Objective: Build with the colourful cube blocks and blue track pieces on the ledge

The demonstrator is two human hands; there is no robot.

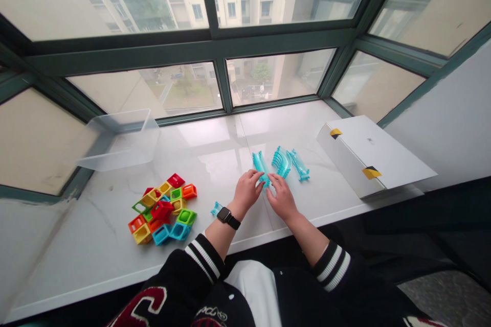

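Both of my hands meet at the near end of some straight, see-through blue track pieces (260,161) on the white sill. My left hand (247,190), with a dark watch on its wrist, has its fingers bent against the left side of that end. From the right, my right hand (281,195) closes its fingertips on the same end. Just to the right lie curved blue track pieces (283,161), stacked together, and further right another straight blue track piece (300,165). A small blue piece (217,208) is partly hidden behind my left wrist.
Colourful hollow blocks (161,209) form a pile on the left of the sill (215,163). Behind them stands a clear plastic bin (115,156). A white box (378,153) with yellow-and-black tabs sits at the right, and dark-framed windows (226,82) line the back.
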